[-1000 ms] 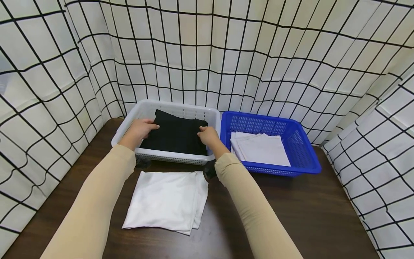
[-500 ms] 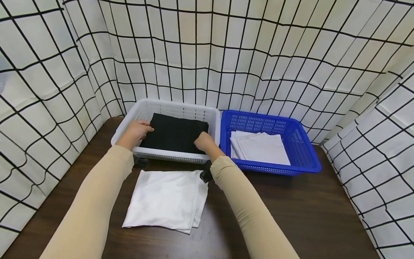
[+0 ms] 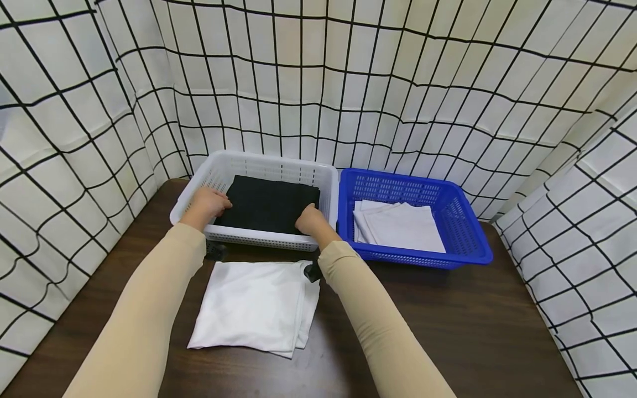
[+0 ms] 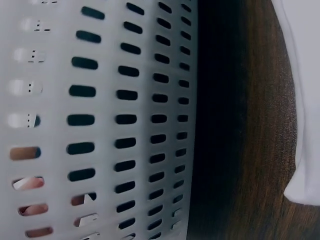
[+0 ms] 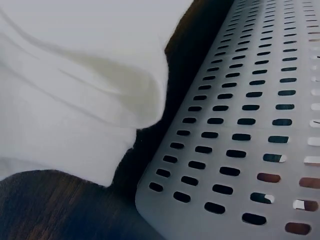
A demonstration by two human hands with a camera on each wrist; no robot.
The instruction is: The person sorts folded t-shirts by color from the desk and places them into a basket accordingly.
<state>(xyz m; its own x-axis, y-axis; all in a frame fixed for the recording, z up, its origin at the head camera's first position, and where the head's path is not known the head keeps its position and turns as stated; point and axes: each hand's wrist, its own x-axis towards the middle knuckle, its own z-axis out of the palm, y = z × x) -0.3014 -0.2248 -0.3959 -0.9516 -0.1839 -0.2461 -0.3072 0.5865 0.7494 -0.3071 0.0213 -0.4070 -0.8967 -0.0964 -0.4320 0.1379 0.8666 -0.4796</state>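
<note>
Folded black cloth (image 3: 269, 203) now lies flatter in the white perforated plastic basket (image 3: 249, 236) — raised back-left corner down, looks nearly settled. Left hand (image 3: 208, 202), right hand (image 3: 311, 220) at opposite edges — fingers pinching or just pressing, can't tell.

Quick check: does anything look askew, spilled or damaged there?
Slightly: the white cloth in front of the white basket has misaligned layers, one jutting out on its right, so its fold looks untidy. The black cloth inside lies flat. No spill or damage visible.
</note>
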